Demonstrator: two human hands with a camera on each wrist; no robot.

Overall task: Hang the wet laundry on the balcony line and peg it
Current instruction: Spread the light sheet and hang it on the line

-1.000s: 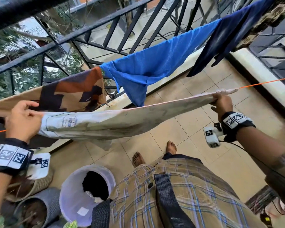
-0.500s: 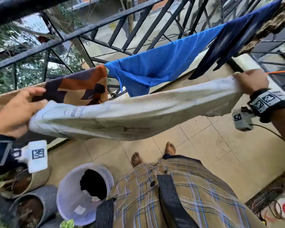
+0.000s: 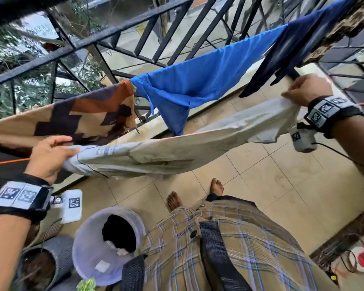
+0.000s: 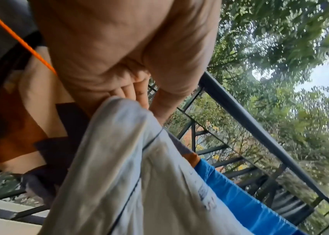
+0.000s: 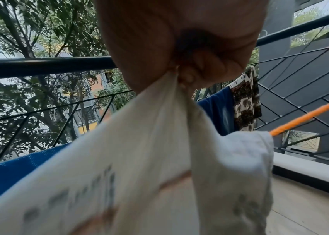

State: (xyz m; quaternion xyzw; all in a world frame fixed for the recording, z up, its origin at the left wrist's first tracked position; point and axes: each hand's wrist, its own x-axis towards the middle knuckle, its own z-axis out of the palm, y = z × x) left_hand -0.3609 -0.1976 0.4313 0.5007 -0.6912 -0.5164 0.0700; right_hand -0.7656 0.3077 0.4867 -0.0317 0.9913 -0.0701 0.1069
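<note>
Head view, and we start on the left: the left hand (image 3: pixel 48 154) has its thumb and fingers pinching the left end of the pale cloth (image 3: pixel 177 152), the end with the printed label. The orange line (image 3: pixel 7 164) runs out to the left of that hand, low beside the wrist. Just beyond sits the brown zigzag-patterned cloth (image 3: pixel 72 116), hanging by the black railing (image 3: pixel 97 36).

Moving across the middle, the pale cloth is stretched long and nearly level, sagging a little at its centre, its long axis running left to right and rising toward the right. Behind it the bright blue garment (image 3: pixel 198 85) and the dark navy garment (image 3: pixel 292 47) are draped further along.

Over on the right, the right hand (image 3: pixel 309 89) is a clenched grip, bunching the cloth's other end tight; the right wrist view shows the fabric gathered into the fist. The orange line reappears past that wrist, heading right.

So here's the key: the cloth's length lies along the line's direction, held at both ends. Whether it rests over the line yet, I can't tell. No pegs in sight. Down on the floor, the white bucket (image 3: pixel 86 261) holds something dark, so likely more to hang.
</note>
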